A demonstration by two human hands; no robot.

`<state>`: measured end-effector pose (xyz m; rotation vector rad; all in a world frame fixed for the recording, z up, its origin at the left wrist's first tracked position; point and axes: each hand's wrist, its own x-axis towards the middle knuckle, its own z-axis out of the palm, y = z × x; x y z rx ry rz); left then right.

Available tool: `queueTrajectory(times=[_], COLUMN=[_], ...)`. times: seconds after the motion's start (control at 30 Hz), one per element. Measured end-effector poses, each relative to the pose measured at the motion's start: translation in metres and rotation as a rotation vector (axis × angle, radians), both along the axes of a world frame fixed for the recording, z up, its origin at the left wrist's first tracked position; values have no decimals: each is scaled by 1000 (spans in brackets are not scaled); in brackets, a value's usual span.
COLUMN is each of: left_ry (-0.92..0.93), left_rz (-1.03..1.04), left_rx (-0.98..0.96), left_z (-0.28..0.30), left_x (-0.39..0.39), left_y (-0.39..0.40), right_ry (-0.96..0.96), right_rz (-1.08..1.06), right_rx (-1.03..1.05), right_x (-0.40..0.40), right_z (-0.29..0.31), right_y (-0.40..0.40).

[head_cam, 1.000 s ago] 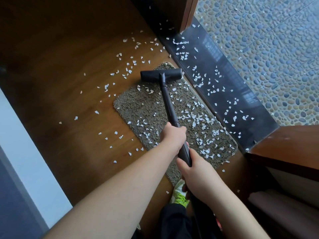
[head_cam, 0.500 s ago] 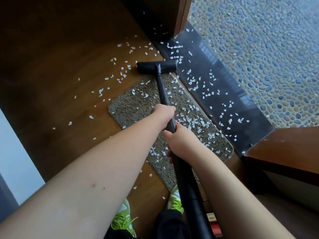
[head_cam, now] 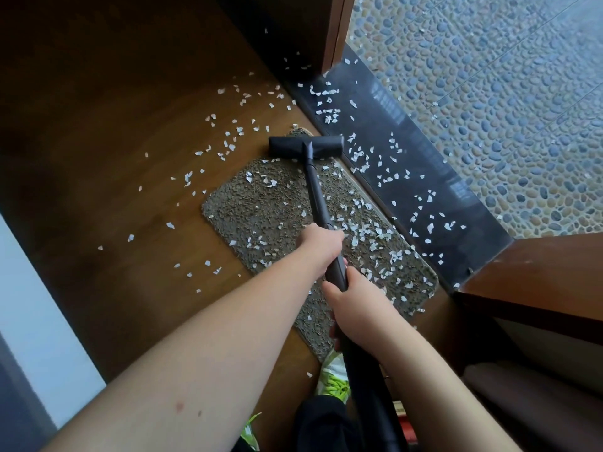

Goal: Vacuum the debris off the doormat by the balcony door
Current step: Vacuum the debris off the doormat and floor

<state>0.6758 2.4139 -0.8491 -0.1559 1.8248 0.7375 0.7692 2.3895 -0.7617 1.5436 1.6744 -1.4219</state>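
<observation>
A grey-brown shaggy doormat (head_cam: 261,220) lies on the wooden floor beside the dark door sill, strewn with white paper scraps (head_cam: 365,233), thickest along its right half. A black vacuum wand (head_cam: 315,190) runs from my hands to its wide floor head (head_cam: 306,147), which rests across the mat's far end. My left hand (head_cam: 321,246) grips the wand higher up. My right hand (head_cam: 355,308) grips it just below, closer to me.
White scraps also lie on the wooden floor (head_cam: 130,158) left of the mat and on the dark sill (head_cam: 408,177). A pebbled balcony floor (head_cam: 489,109) lies beyond. A brown door frame (head_cam: 336,31) stands at the back, wooden furniture (head_cam: 538,275) at right. My green-laced shoe (head_cam: 334,376) is near the mat's near corner.
The floor head pushed forward off the mat's far end, then came back onto the far end. My hands slid along with the wand.
</observation>
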Motion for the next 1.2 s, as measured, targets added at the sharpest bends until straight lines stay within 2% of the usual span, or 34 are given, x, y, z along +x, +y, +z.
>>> queueTrajectory(times=[0.57,0.9,1.2], left_ry=[21,75,68], left_rz=[16,97,128], left_rx=[-13,-30,-15], left_z=[11,10,1], left_x=[55,22,-26], left_y=[-65,-88,-67], right_ry=[-26,-13,6], right_rz=[70,171,125], right_rx=[16,-13,-3], right_x=[59,27,-25], right_z=[36,35,15], right_y=[-53,-65,-53])
